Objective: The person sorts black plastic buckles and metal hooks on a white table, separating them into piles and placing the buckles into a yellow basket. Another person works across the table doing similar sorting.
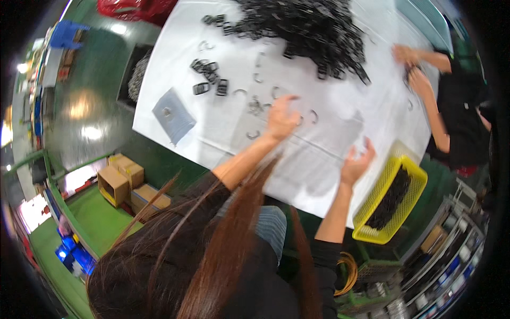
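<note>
My left hand (280, 118) reaches over the white table (223, 133) with its fingers curled down among small C-shaped metal rings (255, 106). Motion blur hides whether it grips one. My right hand (356, 162) hovers near the table's near edge, fingers spread and holding nothing, just left of a yellow mesh basket (372, 215). A big heap of black buckles (308, 29) lies at the far side, and a few separate black buckles (209, 75) lie left of my left hand. My long hair hangs across the lower view.
Another person in black (462, 117) works at the table's right side, hands (414, 72) at the heap's edge. A grey plastic bag (172, 114) lies at the table's left. The basket holds dark parts. Cardboard boxes (125, 181) and a dark bin (135, 74) stand on the green floor.
</note>
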The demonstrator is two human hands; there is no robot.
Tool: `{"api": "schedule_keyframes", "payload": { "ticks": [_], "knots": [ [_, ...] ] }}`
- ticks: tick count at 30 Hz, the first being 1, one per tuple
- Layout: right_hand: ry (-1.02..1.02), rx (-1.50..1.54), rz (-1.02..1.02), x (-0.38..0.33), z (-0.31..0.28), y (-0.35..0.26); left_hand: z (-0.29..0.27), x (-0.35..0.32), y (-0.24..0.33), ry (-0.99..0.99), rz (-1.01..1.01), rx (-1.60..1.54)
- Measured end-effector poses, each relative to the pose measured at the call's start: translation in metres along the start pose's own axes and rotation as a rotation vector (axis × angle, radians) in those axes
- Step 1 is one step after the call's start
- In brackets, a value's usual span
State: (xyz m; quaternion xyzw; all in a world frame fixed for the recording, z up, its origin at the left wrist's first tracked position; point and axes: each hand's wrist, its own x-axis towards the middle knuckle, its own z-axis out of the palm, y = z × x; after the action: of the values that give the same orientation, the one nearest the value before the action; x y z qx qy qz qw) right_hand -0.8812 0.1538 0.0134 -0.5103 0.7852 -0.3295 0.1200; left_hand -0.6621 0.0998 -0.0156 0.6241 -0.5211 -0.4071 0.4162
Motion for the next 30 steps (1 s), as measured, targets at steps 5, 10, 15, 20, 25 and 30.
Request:
{"api": "schedule_keyframes", "payload": {
  "ticks": [5, 10, 15, 20, 25, 30],
  "knots": [
    [-0.497, 0.118, -0.313, -0.039, 0.166, -0.158, -0.183, 0.038, -0.087, 0.396, 0.039, 0.569],
    [-0.557, -0.154, -0.259, -0.060, 0.263, -0.242, -0.238, 0.052, -0.119, 0.196, -0.051, 0.735],
    [-0.977, 0.207, 0.160, -0.035, 0.265, -0.236, -0.265, 0.056, -0.121, -0.056, -0.251, 0.207],
    [-0.964, 0.719, 0.476, 0.010, 0.253, -0.241, -0.312, 0.115, -0.118, -0.024, -0.699, -0.729],
    [-0.951, 0.739, 0.415, 0.082, 0.301, -0.298, -0.314, 0.225, -0.117, 0.027, -0.503, 0.003],
    [-0.528, -0.305, -0.193, 0.107, 0.368, -0.332, -0.271, 0.296, -0.116, 0.139, 0.088, 0.580]
  ]
}}
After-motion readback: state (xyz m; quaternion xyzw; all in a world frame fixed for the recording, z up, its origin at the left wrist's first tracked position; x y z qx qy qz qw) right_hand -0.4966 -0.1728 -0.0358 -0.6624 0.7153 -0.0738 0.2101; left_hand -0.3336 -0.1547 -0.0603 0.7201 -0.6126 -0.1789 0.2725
